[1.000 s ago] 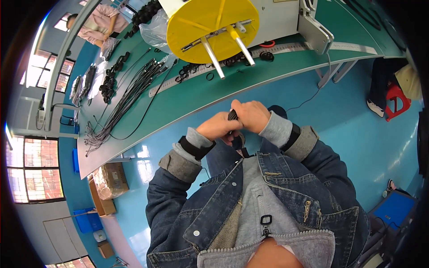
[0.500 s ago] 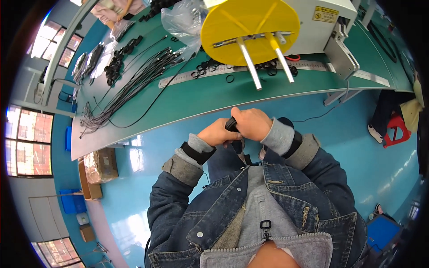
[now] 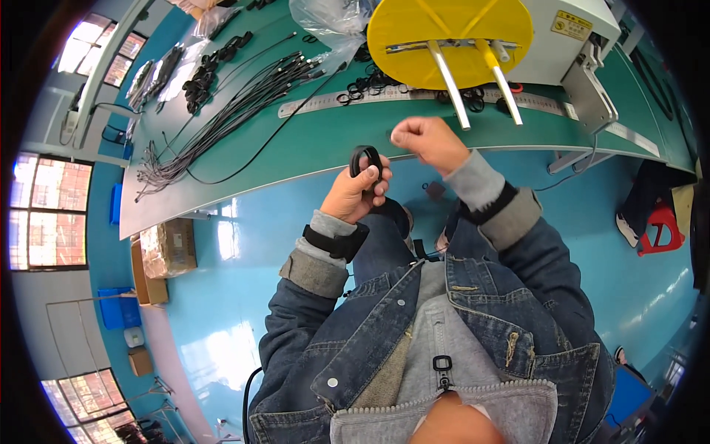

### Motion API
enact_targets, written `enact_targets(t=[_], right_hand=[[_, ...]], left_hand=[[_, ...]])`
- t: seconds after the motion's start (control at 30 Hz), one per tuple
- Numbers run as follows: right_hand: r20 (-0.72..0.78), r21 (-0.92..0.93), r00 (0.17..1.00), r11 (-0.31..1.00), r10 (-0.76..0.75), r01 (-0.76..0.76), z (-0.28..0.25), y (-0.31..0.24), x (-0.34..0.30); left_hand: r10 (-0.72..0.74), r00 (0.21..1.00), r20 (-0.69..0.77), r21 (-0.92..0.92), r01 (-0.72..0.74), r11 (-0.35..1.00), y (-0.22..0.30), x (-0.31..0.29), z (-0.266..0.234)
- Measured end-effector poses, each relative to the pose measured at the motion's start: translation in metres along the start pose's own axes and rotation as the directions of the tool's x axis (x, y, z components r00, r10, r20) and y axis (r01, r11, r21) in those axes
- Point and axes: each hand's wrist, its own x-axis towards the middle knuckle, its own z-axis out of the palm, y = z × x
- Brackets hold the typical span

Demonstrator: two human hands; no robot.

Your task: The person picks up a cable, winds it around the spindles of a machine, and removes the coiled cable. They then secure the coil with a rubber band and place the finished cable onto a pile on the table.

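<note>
Hands have parted: left hand grips cable coil, right hand fisted.

Green workbench with a yellow winding disc and loose cable stock.

The disc is mounted on a pale machine housing at the bench's far right, with two metal rods jutting from its face toward the viewer. Just left of the disc lies a crumpled clear plastic bag; below it a long steel ruler lies flat along the bench among small black rings. Further left of the disc, a fanned bundle of long black cables crosses the bench. Well below the bench's left end, cardboard boxes and a blue bin sit on the blue floor. Far right of the disc stands a red stool.
</note>
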Motion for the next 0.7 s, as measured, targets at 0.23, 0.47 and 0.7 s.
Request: enact_targets(t=[0.23, 0.47, 0.7], right_hand=[[0.267, 0.582, 0.892, 0.676, 0.365, -0.451, -0.007, -0.010, -0.068], [0.117, 0.721, 0.930, 0.614, 0.348, -0.321, -0.014, -0.007, -0.099], [0.402, 0.432, 0.857, 0.758, 0.323, -0.488, -0.023, -0.020, -0.119]], left_hand=[[0.108, 0.994, 0.025, 0.192, -0.111, 0.975, -0.023, 0.012, 0.028], [0.099, 0.995, 0.027, 0.342, -0.102, 0.934, -0.034, 0.012, 0.041], [-0.018, 0.989, 0.144, 0.390, -0.039, 0.920, -0.022, 0.013, 0.049]])
